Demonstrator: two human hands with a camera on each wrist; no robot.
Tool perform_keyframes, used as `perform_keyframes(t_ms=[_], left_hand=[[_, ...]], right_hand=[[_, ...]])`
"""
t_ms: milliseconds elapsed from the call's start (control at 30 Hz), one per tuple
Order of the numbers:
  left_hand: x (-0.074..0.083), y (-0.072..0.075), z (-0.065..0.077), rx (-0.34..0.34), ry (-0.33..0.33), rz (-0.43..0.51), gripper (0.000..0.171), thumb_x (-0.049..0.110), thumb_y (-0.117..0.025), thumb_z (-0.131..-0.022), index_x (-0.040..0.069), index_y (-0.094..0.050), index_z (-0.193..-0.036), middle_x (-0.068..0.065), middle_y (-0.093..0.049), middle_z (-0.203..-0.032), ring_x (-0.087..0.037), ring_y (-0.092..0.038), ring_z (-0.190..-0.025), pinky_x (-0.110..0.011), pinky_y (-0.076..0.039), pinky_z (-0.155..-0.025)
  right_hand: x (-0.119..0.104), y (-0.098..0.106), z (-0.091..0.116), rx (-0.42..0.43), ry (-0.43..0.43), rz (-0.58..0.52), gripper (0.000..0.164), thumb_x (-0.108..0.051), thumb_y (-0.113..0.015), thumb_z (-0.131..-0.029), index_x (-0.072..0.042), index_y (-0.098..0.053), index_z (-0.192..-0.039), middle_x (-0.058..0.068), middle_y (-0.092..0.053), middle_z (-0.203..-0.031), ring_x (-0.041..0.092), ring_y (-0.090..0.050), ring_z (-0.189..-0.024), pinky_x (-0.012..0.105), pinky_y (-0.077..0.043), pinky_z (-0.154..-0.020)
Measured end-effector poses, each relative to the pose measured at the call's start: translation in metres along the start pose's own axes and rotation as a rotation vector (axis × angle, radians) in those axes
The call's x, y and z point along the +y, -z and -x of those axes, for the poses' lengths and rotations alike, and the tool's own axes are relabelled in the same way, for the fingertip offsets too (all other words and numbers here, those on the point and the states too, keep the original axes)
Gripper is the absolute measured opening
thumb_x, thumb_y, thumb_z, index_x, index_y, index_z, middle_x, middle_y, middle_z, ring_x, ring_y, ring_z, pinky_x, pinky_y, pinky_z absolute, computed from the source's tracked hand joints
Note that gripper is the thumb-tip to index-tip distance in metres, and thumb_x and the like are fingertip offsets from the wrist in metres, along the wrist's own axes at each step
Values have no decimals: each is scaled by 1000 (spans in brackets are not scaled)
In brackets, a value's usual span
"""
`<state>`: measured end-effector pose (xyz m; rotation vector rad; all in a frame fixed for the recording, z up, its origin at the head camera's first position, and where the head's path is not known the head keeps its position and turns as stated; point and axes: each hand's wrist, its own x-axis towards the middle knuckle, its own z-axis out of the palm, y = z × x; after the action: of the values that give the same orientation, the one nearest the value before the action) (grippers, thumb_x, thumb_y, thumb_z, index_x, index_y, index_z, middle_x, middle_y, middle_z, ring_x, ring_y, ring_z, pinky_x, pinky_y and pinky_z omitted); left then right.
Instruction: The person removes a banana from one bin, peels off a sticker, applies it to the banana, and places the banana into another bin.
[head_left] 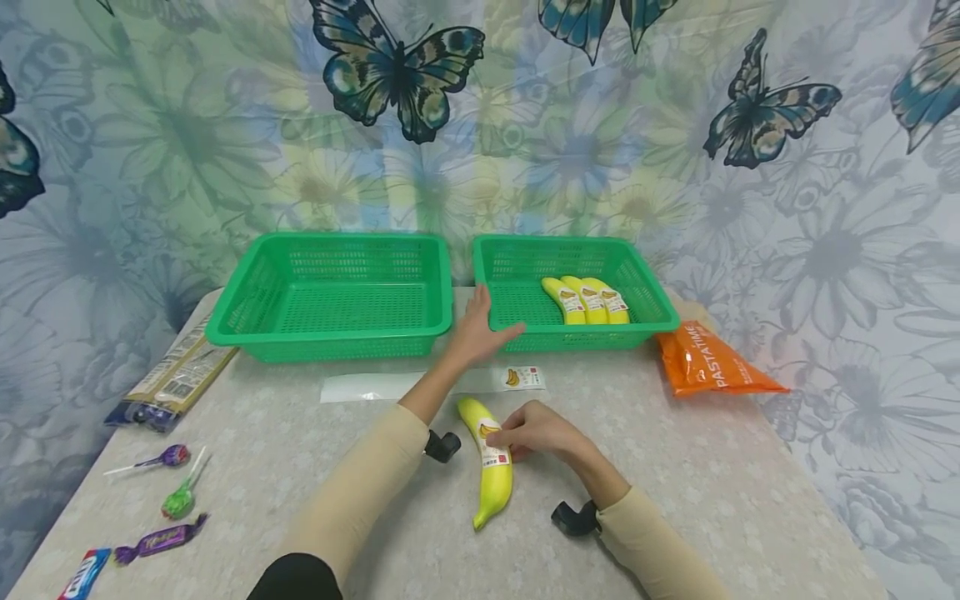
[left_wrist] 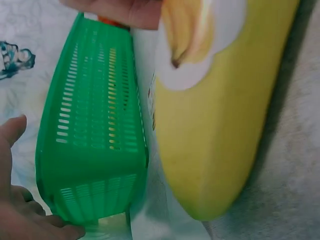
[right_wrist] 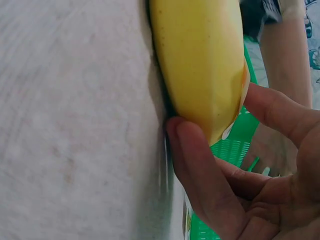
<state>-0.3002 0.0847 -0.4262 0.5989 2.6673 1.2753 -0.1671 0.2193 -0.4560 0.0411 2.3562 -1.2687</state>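
Note:
A yellow banana (head_left: 495, 487) with a white printed label (head_left: 491, 446) around its middle lies on the table in the head view. My right hand (head_left: 536, 429) holds it at the label, with thumb and fingers on either side of the banana (right_wrist: 202, 60) in the right wrist view. My left hand (head_left: 476, 333) reaches forward, fingers spread, by the left end of the right green basket (head_left: 577, 337). Nothing is in its grasp. Under the left forearm runs a white strip (head_left: 367, 387) with a banana label (head_left: 522, 377) at its right end.
Three labelled bananas (head_left: 592, 302) lie in the right basket. Another green basket (head_left: 337, 346) stands to its left. An orange packet (head_left: 712, 362) lies at right. On the left are a clear-and-dark packet (head_left: 176, 379), lollipops (head_left: 178, 502) and wrapped sweets (head_left: 161, 540).

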Motion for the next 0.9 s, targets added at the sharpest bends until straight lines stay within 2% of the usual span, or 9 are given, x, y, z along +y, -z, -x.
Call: perform_keyframes(t_ms=[133, 300, 433, 600, 900], left_hand=[[0, 0, -14, 18, -2, 0, 105, 62, -55, -90, 6, 3, -157, -9, 4, -166, -32, 0, -153, -51, -13, -124], [-1, -2, -21, 33, -8, -14, 102, 58, -56, -91, 3, 0, -156, -12, 3, -166, -34, 1, -153, -51, -14, -124], [-2, -8, -23, 30, -8, 7, 100, 54, -57, -92, 6, 3, -157, -6, 9, -166, -31, -7, -153, -50, -22, -122], [-4, -11, -23, 28, 0, 29, 108, 59, -60, -87, 8, 5, -157, -1, 13, -166, -32, -17, -151, -51, -29, -119], [-7, -12, -26, 35, 14, 78, 118, 64, -66, -80, 10, 6, -157, 2, 16, -165, -32, -16, -151, -55, -31, -116]], right_hand=[[0, -3, 0, 11, 6, 17, 30, -29, -79, -81, -1, -76, -90, 2, -72, -77, 11, -65, -64, 28, -58, -63], [-1, -5, 0, 28, 0, 29, 29, -27, -80, -80, 0, -76, -90, 3, -72, -78, 11, -66, -65, 29, -58, -63], [-1, -4, 0, 35, 5, 20, 28, -27, -80, -80, 0, -76, -88, 2, -72, -76, 11, -65, -64, 29, -58, -62], [-1, -5, -2, 32, 12, -2, 28, -25, -80, -80, 1, -76, -87, 2, -72, -75, 10, -65, -64, 30, -59, -63], [2, -4, -4, 18, 3, -40, 28, -26, -81, -79, 0, -76, -89, 1, -72, -75, 11, -65, -63, 26, -57, -61]])
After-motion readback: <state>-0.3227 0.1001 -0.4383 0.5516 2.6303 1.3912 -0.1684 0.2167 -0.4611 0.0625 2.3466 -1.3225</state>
